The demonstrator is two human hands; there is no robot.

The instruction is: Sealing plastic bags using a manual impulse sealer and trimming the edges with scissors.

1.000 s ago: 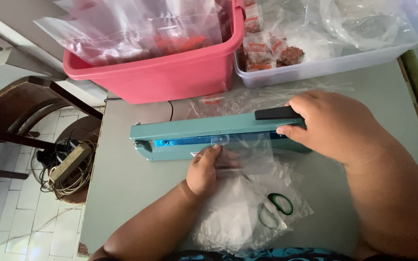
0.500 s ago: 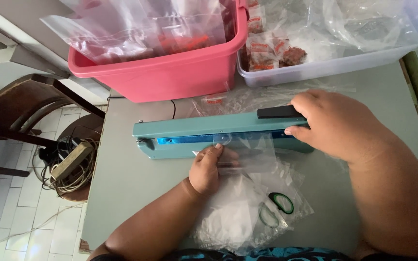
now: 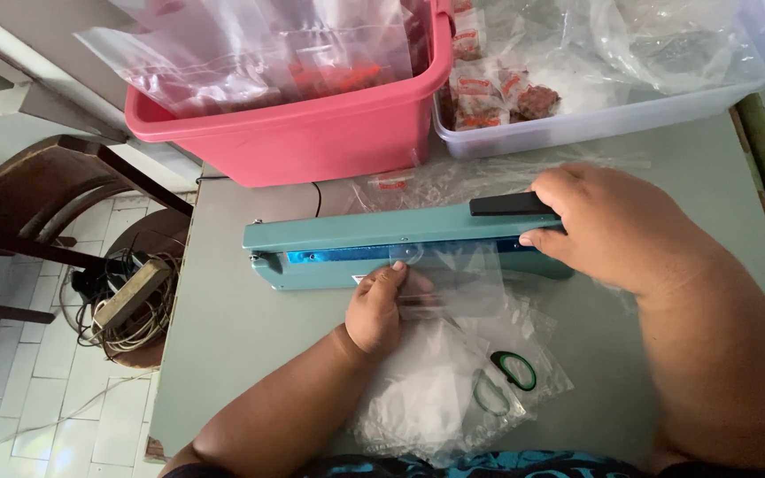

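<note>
- Grey bench [image 3: 250,336] fills the middle of the head view, with white floor tiles, a dark wooden chair [image 3: 37,204] and a coil of cable on a stool [image 3: 130,301] at the left edge of the frame.
- Across the centre lies a teal bar-type heat sealer [image 3: 356,243], its arm lowered onto the base; a black handle [image 3: 511,204] sits at its right end.
- Right hand [image 3: 617,230], right of centre, lies over that handle end, fingers curled down around it and pressing on the arm.
- Left hand [image 3: 378,310], just below the sealer's middle, rests flat on a clear plastic bag [image 3: 453,279], fingers loosely bent and pinning it to the bench rather than gripping it; the bag's upper edge runs in under the lowered arm.
- Below the hands, lower centre, lies a heap of more clear bags [image 3: 427,398] with two green loops [image 3: 511,372] among them.
- Upper left holds a pink tub [image 3: 312,133] stuffed with filled clear bags; upper right, a clear plastic bin [image 3: 630,111] with small red-labelled packets [image 3: 498,93] and loose film.
- Judging from this view, the seal on the bag in hand is being pressed at this moment and is not yet released; the packed tubs suggest many bags are done, while the heap on the bench suggests more remain.
</note>
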